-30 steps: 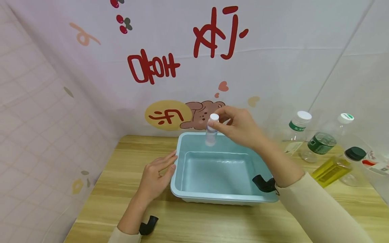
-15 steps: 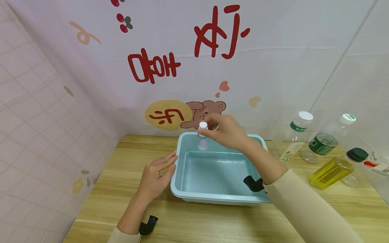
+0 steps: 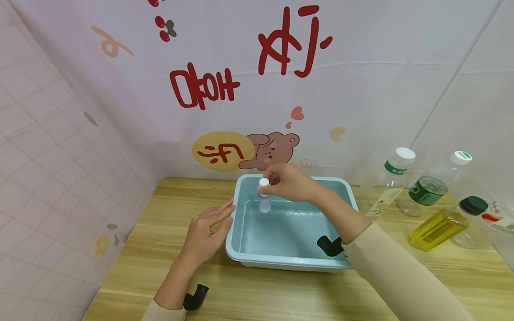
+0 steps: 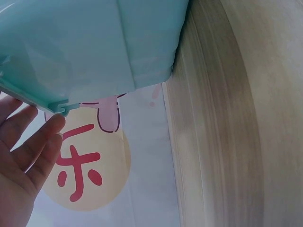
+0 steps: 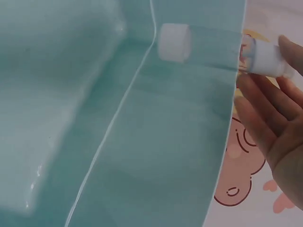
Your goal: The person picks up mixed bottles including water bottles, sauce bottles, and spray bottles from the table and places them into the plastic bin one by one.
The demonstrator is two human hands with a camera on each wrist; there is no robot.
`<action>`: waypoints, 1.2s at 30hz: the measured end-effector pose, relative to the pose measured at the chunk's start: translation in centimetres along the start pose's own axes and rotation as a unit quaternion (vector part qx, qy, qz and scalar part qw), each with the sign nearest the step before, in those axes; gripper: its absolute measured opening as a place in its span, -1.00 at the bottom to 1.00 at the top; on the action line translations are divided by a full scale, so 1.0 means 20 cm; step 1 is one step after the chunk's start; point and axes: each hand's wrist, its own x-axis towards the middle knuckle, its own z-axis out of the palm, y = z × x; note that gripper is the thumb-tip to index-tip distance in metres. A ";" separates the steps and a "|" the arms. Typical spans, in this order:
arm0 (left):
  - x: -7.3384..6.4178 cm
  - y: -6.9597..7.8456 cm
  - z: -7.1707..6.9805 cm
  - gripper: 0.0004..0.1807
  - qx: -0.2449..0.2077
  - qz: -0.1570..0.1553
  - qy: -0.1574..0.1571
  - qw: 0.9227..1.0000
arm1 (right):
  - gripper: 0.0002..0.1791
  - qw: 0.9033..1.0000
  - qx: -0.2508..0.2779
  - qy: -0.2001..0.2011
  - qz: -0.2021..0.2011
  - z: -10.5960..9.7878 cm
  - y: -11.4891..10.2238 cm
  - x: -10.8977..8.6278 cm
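Observation:
A small clear bottle with a white cap (image 3: 264, 196) stands roughly upright inside the far left part of the light blue plastic basin (image 3: 291, 259). My right hand (image 3: 292, 182) pinches it near the cap between thumb and fingers. The right wrist view shows the bottle (image 5: 215, 47) with white at both ends and a see-through middle. At the basin's left side my left hand (image 3: 206, 234) has its fingers extended, with the fingertips against the rim. From the left wrist, those fingers (image 4: 47, 142) touch the edge from outside without curling round it.
Right of the basin stand clear bottles, one with a white cap (image 3: 404, 154) and one with a green label (image 3: 427, 191). A bottle of yellow liquid (image 3: 437, 228) leans there. A printed cloth (image 3: 361, 89) hangs behind the wooden table (image 3: 160, 232).
My right hand has moved left and down, bringing the small bottle lower into the basin. The left hand stays at the rim.

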 end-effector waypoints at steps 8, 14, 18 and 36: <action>0.01 0.00 0.00 -0.65 -0.001 -0.008 -0.006 1.000 | -0.80 0.997 -0.046 -0.067 -0.009 0.03 0.03 0.04; 0.01 0.00 0.00 -0.66 0.003 -0.009 -0.007 1.000 | -0.81 0.993 -0.075 -0.096 0.004 0.05 0.04 0.07; 0.01 0.01 0.00 -0.66 0.003 -0.012 -0.006 1.000 | -0.81 0.990 -0.084 -0.114 0.016 0.07 0.06 0.10; 0.00 0.01 -0.01 -0.66 0.006 -0.007 -0.002 1.000 | -0.78 0.984 -0.090 -0.145 0.050 0.10 0.07 0.11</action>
